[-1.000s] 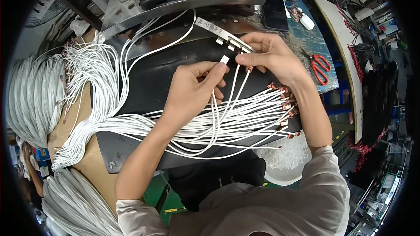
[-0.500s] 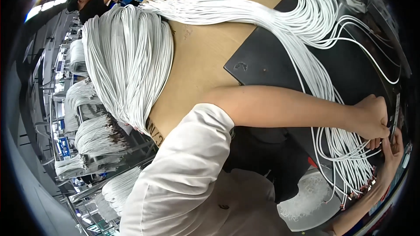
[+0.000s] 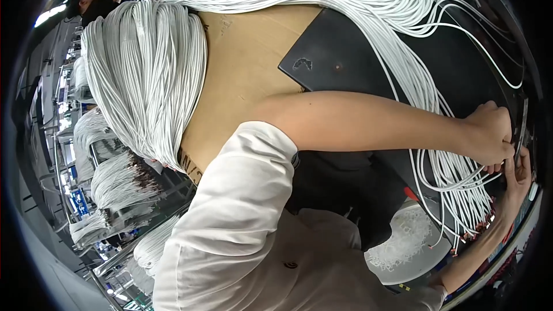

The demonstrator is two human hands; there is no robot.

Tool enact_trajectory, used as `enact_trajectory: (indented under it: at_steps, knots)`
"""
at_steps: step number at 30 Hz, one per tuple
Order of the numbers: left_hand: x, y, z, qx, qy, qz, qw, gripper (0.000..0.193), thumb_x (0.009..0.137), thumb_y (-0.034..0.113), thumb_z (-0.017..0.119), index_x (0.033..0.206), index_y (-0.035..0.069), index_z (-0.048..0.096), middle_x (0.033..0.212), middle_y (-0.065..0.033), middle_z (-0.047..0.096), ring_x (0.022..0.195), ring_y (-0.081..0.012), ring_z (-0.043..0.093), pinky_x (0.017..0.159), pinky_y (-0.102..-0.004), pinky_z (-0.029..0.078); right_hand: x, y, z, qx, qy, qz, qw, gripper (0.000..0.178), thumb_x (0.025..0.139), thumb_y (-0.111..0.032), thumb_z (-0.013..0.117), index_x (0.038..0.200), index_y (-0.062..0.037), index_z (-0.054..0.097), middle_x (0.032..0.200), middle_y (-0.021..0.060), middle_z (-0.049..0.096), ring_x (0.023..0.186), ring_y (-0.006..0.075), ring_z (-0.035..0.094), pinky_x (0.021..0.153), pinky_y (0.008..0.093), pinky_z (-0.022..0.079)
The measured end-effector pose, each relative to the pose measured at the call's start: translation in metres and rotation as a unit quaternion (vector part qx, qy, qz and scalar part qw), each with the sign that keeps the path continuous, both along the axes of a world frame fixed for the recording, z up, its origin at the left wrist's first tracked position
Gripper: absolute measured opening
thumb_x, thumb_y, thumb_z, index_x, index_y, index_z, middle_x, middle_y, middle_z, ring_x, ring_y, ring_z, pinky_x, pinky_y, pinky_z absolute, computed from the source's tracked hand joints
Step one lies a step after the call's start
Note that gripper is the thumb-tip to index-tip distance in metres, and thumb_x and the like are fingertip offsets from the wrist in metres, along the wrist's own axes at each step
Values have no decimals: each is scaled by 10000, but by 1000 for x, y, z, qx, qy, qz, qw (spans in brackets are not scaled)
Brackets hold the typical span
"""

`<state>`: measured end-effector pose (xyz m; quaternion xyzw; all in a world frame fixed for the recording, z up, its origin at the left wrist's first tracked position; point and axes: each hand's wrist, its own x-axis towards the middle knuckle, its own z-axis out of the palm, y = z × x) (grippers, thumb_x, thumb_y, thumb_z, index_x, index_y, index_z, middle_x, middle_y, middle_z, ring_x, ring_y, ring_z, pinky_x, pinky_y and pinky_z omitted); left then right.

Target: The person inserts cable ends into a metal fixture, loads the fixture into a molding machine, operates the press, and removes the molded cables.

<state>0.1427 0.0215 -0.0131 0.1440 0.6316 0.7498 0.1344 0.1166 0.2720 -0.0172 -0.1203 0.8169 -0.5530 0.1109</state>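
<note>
Left hand [image 3: 489, 132] and right hand [image 3: 519, 174] sit higher in my view than half a second ago, as do the white cables [image 3: 400, 54], slanting down-right beneath my left forearm [image 3: 374, 121], nearer that hand; both hands meet, fingers curled, and I cannot tell what they grasp

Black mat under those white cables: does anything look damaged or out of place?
A ragged mark near the left corner of the black mat looks like wear on a smooth surface. One cable's end strays from the bunch, over the pale bowl.
</note>
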Motion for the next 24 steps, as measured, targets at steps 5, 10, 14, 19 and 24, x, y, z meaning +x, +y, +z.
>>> enact_trajectory:
  at_steps: [5, 10, 14, 19, 24]
  knots:
    - [-3, -2, 1, -6, 32, 2, 999, 291, 901, 83, 573, 705, -100, 685, 657, -167, 708, 557, -207, 706, 611, -278, 602, 1, -1, 6, 5, 10, 40, 999, 316, 976, -131, 641, 1246, 12, 559, 1031, 49, 649, 887, 91, 605, 753, 223, 459]
    - [-13, -4, 8, -20, -14, -30, 999, 187, 887, 72, 647, 806, -83, 713, 751, -171, 728, 674, -197, 726, 640, -272, 596, -14, 31, 1, 14, -13, -60, 998, 370, 971, -136, 648, 1298, 11, 557, 1005, 39, 666, 864, 69, 607, 696, 190, 438]
    - [-13, -2, 11, 101, -96, -115, 983, 144, 855, 50, 712, 888, -90, 716, 830, -175, 732, 785, -195, 729, 662, -271, 591, -22, 44, -12, -2, 17, -95, 995, 390, 970, -137, 648, 1322, 1, 555, 989, 25, 675, 808, 35, 588, 643, 171, 405]
    - [-16, -15, 16, 70, -159, -198, 965, 169, 810, 33, 763, 895, -102, 707, 839, -171, 727, 801, -201, 728, 643, -267, 575, -26, 45, -7, 22, -5, -83, 996, 377, 967, -138, 649, 1311, -7, 570, 994, 17, 674, 783, 14, 565, 607, 167, 370]
    - [-6, -12, 6, 7, -151, -40, 988, 172, 787, 28, 777, 843, -113, 696, 798, -161, 722, 695, -199, 724, 594, -264, 556, -17, 32, -1, 35, -69, 17, 997, 359, 955, -146, 666, 1274, -3, 585, 937, -1, 672, 753, 18, 565, 597, 181, 375]
